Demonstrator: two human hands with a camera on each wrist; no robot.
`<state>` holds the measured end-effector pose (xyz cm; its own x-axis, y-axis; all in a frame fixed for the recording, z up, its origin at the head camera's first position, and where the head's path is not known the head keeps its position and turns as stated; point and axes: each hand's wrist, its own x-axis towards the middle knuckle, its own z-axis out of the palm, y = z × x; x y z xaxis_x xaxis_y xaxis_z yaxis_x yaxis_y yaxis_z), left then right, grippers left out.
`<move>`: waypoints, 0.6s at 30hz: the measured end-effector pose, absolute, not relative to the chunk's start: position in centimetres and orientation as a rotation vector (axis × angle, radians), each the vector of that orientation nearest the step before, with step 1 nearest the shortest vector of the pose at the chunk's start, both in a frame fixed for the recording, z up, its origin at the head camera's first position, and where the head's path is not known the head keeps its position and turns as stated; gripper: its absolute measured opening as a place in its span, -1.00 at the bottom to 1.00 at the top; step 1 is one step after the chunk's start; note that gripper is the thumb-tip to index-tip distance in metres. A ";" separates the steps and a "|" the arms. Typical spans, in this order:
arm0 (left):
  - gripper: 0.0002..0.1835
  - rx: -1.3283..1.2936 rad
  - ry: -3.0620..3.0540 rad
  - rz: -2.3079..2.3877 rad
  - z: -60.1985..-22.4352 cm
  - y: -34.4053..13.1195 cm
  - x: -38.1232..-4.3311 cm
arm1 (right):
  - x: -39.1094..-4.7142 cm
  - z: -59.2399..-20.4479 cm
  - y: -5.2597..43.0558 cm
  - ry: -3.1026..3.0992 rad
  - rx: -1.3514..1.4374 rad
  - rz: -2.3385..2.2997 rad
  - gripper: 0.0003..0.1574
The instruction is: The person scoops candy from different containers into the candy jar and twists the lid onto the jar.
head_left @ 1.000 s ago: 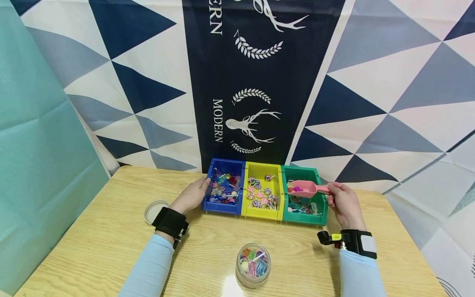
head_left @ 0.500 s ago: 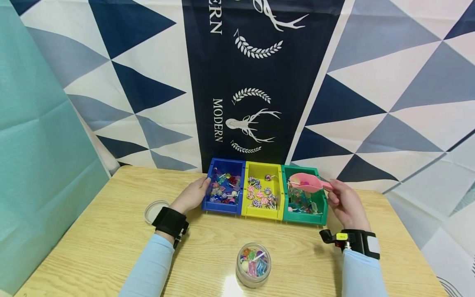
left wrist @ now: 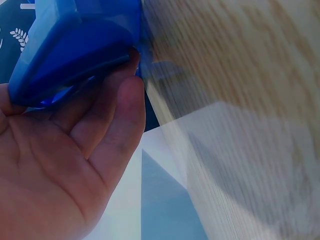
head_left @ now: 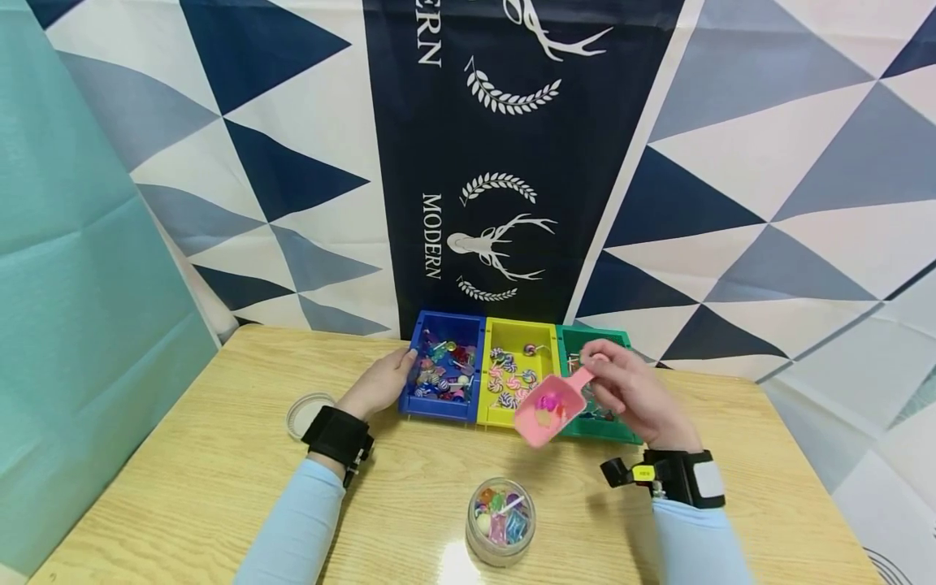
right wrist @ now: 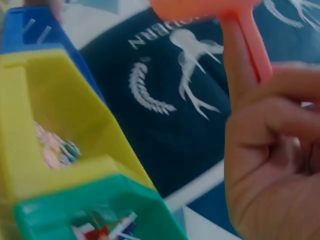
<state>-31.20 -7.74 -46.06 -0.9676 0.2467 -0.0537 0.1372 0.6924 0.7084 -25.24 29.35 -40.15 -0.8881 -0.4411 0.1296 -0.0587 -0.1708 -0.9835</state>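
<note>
My right hand [head_left: 639, 396] grips the handle of a pink scoop [head_left: 532, 421], which is tilted and holds a few small candies [head_left: 550, 406]. The scoop hangs over the front of the yellow bin [head_left: 500, 417] and the near edge of the green bin [head_left: 594, 335]. My left hand [head_left: 379, 385] holds the left side of the blue bin [head_left: 448, 322]; in the left wrist view its fingers [left wrist: 131, 97] curl under the blue wall with the thumb at the rim. In front of the bins stands an open glass jar [head_left: 500, 554] with mixed candies inside.
A round lid [head_left: 300, 416] lies on the wooden table [head_left: 409, 487], left of the bins and beside my left wrist. Behind the bins hangs a patterned cloth [head_left: 483, 122]. Lollipops [head_left: 503, 378] lie in the yellow bin.
My right hand has brought the loaded scoop out of the green bin, leftward and toward me. My left hand stays on the blue bin.
</note>
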 end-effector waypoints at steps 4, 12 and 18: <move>-0.28 0.324 2.761 1.138 -46.2 -7.8 -31.4 | -25.2 -40.5 27.3 1.900 -0.623 -1.918 -0.74; -0.33 0.301 2.744 1.149 -46.2 -7.8 -31.4 | -24.5 -40.1 25.7 2.104 -0.746 -1.536 -0.65; -0.31 0.312 2.749 1.137 -46.2 -7.8 -31.4 | -23.4 -38.7 25.7 2.167 -0.909 -1.406 -0.80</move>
<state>-31.43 -7.77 -46.22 -0.9670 0.2480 -0.0589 0.1339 0.6909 0.7105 -23.36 25.74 -38.68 -0.7083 -0.7057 0.0168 -0.3030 0.2825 -0.9102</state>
